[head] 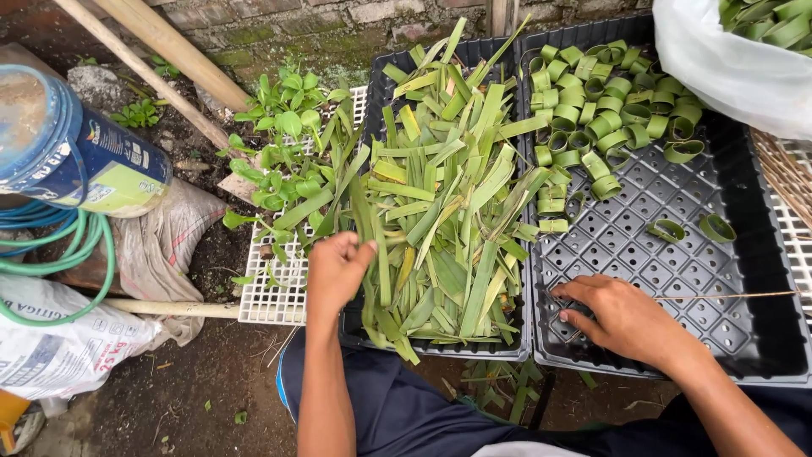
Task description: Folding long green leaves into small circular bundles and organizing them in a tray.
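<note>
Leaf strips: a big heap of long, flat green leaf strips (440, 195), some yellowish, smooth and pointy, lies in the black plastic tray on the left (507, 347) and spills over its edges.
Left hand: the left hand (337, 269) sits on the near left side of the heap, fingers curled around a few strips, pinching them.
Right hand: the right hand (623, 320) rests in the black plastic tray with square holes on the right (719, 279). Its fingers are bent and close together, touching the tray floor; a thin straw-coloured stick (727, 295) runs out from them to the right, and I cannot tell for sure if they grip it.
Leaf rings: many small green rings of rolled leaf (609, 110) are piled at the far end of the right tray; two lie apart nearer the middle.
White grid: a flat white plastic grid (271, 305) lies under the left tray, with small leafy plants (283, 118) on it.
Bag: a thin white plastic bag (727, 68) with more rings sits at the top right.
Bucket: a blue and yellow round bucket (76, 152) lies tipped on the left, above a green rubber hose (85, 254).
Ground: dark bare dirt (194, 381), bamboo poles (161, 51) and a mossy brick wall (338, 25).
</note>
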